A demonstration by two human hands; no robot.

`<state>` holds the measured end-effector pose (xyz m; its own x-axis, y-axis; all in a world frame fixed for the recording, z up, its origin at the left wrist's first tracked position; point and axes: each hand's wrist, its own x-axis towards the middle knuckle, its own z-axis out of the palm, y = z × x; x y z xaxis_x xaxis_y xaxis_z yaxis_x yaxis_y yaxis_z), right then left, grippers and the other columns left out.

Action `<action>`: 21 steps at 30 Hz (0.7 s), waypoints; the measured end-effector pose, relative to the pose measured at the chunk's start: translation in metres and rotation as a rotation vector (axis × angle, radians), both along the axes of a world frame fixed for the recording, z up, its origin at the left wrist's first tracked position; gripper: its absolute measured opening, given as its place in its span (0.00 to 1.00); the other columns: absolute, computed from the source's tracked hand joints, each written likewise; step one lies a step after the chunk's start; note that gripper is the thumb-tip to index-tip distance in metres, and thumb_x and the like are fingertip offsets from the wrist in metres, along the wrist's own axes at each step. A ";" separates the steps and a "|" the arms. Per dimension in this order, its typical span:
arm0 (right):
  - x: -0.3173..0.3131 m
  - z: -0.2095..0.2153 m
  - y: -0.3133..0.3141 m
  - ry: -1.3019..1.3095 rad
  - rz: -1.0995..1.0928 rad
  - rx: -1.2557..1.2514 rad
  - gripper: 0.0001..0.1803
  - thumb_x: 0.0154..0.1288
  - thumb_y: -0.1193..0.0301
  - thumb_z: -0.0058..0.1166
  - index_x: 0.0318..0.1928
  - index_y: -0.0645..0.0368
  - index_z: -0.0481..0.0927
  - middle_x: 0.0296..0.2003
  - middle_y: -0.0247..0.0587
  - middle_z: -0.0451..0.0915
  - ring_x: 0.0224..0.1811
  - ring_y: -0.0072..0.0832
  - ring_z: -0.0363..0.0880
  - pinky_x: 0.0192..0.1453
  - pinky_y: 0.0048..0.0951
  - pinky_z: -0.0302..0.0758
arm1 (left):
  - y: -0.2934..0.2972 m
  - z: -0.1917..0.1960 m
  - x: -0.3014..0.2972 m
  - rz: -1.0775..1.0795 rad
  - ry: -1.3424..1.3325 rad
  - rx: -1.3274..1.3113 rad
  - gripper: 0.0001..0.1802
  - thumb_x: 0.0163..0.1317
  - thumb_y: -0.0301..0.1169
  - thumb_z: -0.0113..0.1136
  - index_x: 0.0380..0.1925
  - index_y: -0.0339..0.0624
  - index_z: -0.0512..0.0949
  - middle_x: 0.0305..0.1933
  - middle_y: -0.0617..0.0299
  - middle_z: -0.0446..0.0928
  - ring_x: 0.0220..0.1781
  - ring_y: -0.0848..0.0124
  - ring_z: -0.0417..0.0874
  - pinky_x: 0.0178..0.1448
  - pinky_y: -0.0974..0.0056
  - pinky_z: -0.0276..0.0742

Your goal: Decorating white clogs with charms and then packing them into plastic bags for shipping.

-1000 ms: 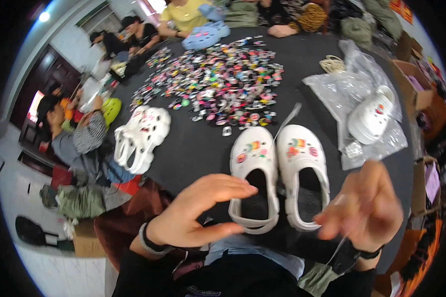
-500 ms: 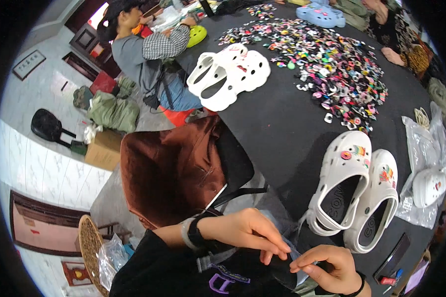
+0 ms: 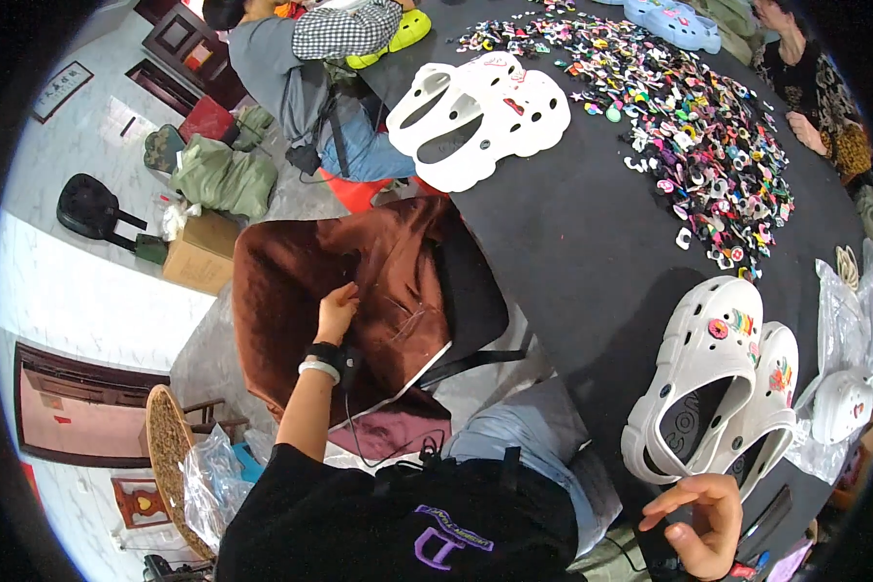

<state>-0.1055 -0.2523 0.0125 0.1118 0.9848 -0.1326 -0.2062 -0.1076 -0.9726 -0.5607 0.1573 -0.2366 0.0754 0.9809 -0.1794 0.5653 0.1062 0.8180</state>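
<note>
Mid-reach: left hand (image 3: 337, 312) groping brown fabric bag (image 3: 359, 291), grip state unclear; right hand (image 3: 700, 519) open, empty beside white clogs (image 3: 718, 398); next needs firm bag grasp.

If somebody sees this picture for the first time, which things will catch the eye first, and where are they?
First comes the big heap of small colourful charms spread over the dark table at the upper right. Next are the white clogs: one decorated pair at the lower right near the right hand, another pair at the top centre. The left hand rests on a brown garment beside the table.
</note>
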 end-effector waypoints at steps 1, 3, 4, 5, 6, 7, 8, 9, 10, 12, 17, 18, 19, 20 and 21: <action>0.002 0.000 0.001 0.022 -0.052 -0.030 0.22 0.63 0.82 0.51 0.58 0.68 0.66 0.44 0.53 0.78 0.42 0.34 0.78 0.50 0.32 0.74 | 0.007 -0.030 -0.016 -0.074 0.114 0.041 0.26 0.63 0.22 0.53 0.62 0.32 0.67 0.64 0.51 0.71 0.57 0.65 0.78 0.59 0.64 0.74; 0.005 0.000 0.001 -0.003 -0.098 -0.058 0.20 0.63 0.79 0.53 0.56 0.68 0.68 0.42 0.53 0.79 0.40 0.34 0.78 0.48 0.32 0.74 | 0.006 -0.076 -0.020 -0.021 0.047 -0.014 0.27 0.61 0.20 0.53 0.62 0.33 0.68 0.64 0.51 0.71 0.60 0.63 0.76 0.62 0.63 0.71; 0.011 -0.002 0.000 -0.040 -0.113 -0.050 0.20 0.63 0.78 0.54 0.55 0.68 0.68 0.42 0.53 0.79 0.39 0.34 0.78 0.48 0.32 0.75 | 0.004 -0.096 -0.036 -0.025 0.148 0.039 0.26 0.61 0.21 0.51 0.62 0.34 0.69 0.63 0.51 0.72 0.63 0.61 0.74 0.65 0.62 0.69; 0.012 0.000 -0.003 -0.102 -0.146 -0.049 0.20 0.63 0.77 0.55 0.54 0.68 0.69 0.42 0.54 0.79 0.39 0.34 0.78 0.47 0.31 0.75 | 0.001 -0.106 -0.034 -0.031 0.137 0.034 0.26 0.61 0.21 0.51 0.62 0.34 0.69 0.63 0.51 0.72 0.63 0.61 0.74 0.65 0.62 0.69; 0.012 0.000 -0.004 -0.168 -0.148 -0.032 0.20 0.63 0.75 0.56 0.53 0.68 0.69 0.41 0.53 0.79 0.36 0.33 0.78 0.43 0.31 0.75 | -0.002 -0.114 -0.034 -0.017 0.215 -0.024 0.26 0.60 0.21 0.52 0.61 0.33 0.69 0.63 0.51 0.72 0.63 0.60 0.74 0.66 0.63 0.67; 0.015 0.001 -0.004 -0.174 -0.151 -0.035 0.20 0.63 0.75 0.56 0.53 0.68 0.69 0.41 0.53 0.79 0.36 0.33 0.78 0.43 0.31 0.75 | -0.005 -0.121 -0.035 -0.002 0.296 -0.081 0.26 0.60 0.22 0.52 0.61 0.33 0.70 0.62 0.51 0.73 0.64 0.60 0.74 0.67 0.63 0.66; 0.022 0.003 -0.006 -0.171 -0.120 0.015 0.20 0.63 0.75 0.56 0.54 0.68 0.69 0.40 0.52 0.79 0.35 0.33 0.78 0.42 0.30 0.75 | -0.005 -0.132 -0.047 0.099 0.232 -0.037 0.22 0.60 0.27 0.53 0.55 0.35 0.75 0.55 0.50 0.78 0.59 0.59 0.78 0.63 0.63 0.71; 0.025 0.006 -0.004 -0.180 -0.098 0.050 0.21 0.63 0.75 0.55 0.55 0.67 0.68 0.39 0.52 0.79 0.34 0.32 0.78 0.40 0.30 0.75 | -0.005 -0.134 -0.045 0.088 0.227 -0.044 0.22 0.60 0.27 0.53 0.55 0.35 0.75 0.55 0.50 0.78 0.59 0.59 0.78 0.63 0.63 0.71; 0.025 0.009 0.000 -0.248 -0.152 0.061 0.15 0.65 0.71 0.54 0.48 0.67 0.72 0.33 0.52 0.79 0.29 0.37 0.79 0.34 0.34 0.74 | -0.004 -0.136 -0.042 0.123 0.327 -0.020 0.20 0.60 0.30 0.53 0.52 0.36 0.78 0.51 0.49 0.80 0.56 0.58 0.80 0.59 0.62 0.73; 0.029 0.004 -0.005 -0.303 -0.248 0.094 0.15 0.65 0.69 0.55 0.45 0.66 0.71 0.31 0.50 0.79 0.27 0.34 0.79 0.32 0.31 0.75 | -0.002 -0.136 -0.025 0.116 0.444 0.017 0.18 0.60 0.35 0.53 0.47 0.38 0.81 0.46 0.48 0.82 0.50 0.56 0.83 0.52 0.60 0.76; 0.060 0.002 -0.012 -0.495 -0.275 0.136 0.16 0.64 0.64 0.55 0.41 0.66 0.73 0.27 0.47 0.79 0.24 0.30 0.78 0.30 0.29 0.73 | 0.018 -0.117 -0.104 -0.599 1.235 0.205 0.12 0.60 0.33 0.51 0.35 0.45 0.83 0.33 0.54 0.83 0.42 0.57 0.84 0.45 0.54 0.80; 0.058 0.020 -0.008 -0.736 -0.251 0.085 0.15 0.62 0.65 0.56 0.40 0.65 0.77 0.27 0.44 0.80 0.26 0.32 0.80 0.32 0.31 0.72 | 0.016 -0.123 -0.065 -0.742 1.265 0.169 0.12 0.60 0.33 0.51 0.35 0.44 0.83 0.35 0.53 0.83 0.41 0.56 0.84 0.43 0.54 0.80; 0.065 0.030 -0.010 -1.033 -0.140 0.127 0.13 0.57 0.68 0.59 0.41 0.62 0.79 0.27 0.41 0.82 0.27 0.34 0.81 0.32 0.32 0.70 | 0.025 -0.112 -0.066 -0.678 1.140 0.119 0.12 0.58 0.32 0.55 0.38 0.41 0.83 0.34 0.53 0.84 0.39 0.57 0.85 0.43 0.56 0.80; 0.067 0.038 -0.011 -1.124 -0.046 -0.001 0.16 0.55 0.70 0.62 0.45 0.59 0.79 0.30 0.40 0.82 0.30 0.34 0.81 0.35 0.33 0.73 | 0.014 -0.105 -0.042 -0.103 0.457 -0.131 0.13 0.54 0.31 0.62 0.39 0.38 0.83 0.37 0.53 0.84 0.41 0.60 0.85 0.46 0.60 0.79; 0.069 0.048 -0.014 -1.191 0.050 -0.118 0.20 0.53 0.72 0.64 0.48 0.56 0.80 0.34 0.39 0.82 0.34 0.35 0.82 0.39 0.35 0.75 | 0.022 -0.096 -0.031 -0.124 0.500 -0.069 0.18 0.51 0.30 0.66 0.44 0.36 0.81 0.41 0.53 0.83 0.45 0.63 0.84 0.48 0.62 0.78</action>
